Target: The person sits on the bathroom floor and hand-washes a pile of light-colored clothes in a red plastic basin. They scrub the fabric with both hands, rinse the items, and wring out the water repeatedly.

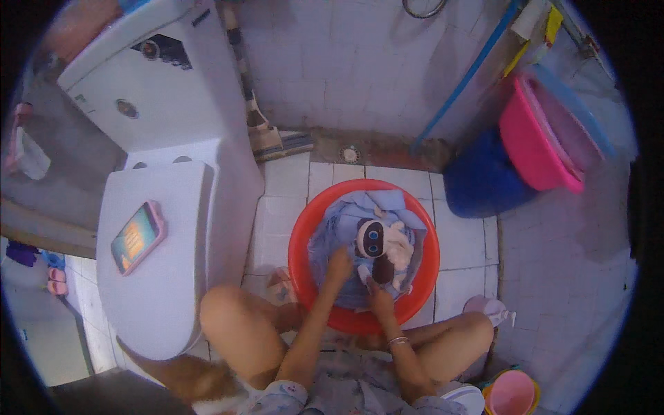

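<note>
A red round basin (296,277) stands on the floor between my knees, with light blue cloth (377,200) bunched inside. On the cloth lies a white plush toy (398,249) with a black face panel and two blue ring eyes. Beside its face is a dark brown oval piece (382,270); whether it belongs to the toy cannot be made out. My right hand (378,299), a bangle on its wrist, is closed at the toy's lower end, by a small white part. Just left of the toy's face, my left hand (339,264) is closed over the cloth; what its fingers hold is hidden.
On the left, a white toilet (155,297) has a phone in a pink case (138,238) on its lid. A blue bucket (477,176) and pink basin (529,149) stand at the right wall. A pump bottle (487,310) is near my right knee, a pink tub (512,393) below.
</note>
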The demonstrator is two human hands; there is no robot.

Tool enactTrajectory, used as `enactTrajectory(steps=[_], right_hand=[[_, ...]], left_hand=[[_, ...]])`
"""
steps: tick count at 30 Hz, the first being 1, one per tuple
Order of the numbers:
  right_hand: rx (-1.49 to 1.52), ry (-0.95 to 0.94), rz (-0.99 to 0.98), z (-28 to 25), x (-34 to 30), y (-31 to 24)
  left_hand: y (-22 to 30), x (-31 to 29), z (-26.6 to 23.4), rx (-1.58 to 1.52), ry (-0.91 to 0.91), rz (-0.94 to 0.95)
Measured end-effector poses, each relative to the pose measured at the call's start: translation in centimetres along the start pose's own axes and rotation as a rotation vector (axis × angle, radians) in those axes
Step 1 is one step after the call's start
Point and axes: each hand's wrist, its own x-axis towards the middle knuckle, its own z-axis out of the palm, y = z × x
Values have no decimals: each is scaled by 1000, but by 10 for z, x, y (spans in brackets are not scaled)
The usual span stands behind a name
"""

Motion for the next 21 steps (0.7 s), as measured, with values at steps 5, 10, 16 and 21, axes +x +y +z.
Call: enactTrajectory(steps=[5, 10, 16, 21], right_hand=[[-112, 57, -72, 21, 11, 6], [-183, 12, -177, 29, 21, 26], [-378, -124, -175, 10, 54, 38], [-343, -90, -78, 53, 24, 31]], left_hand=[[-70, -19, 55, 335, 51, 83], [-81, -16, 42, 388, -107, 51], [-82, -11, 44, 464, -169, 13], [-99, -11, 47, 432, -149, 13]])
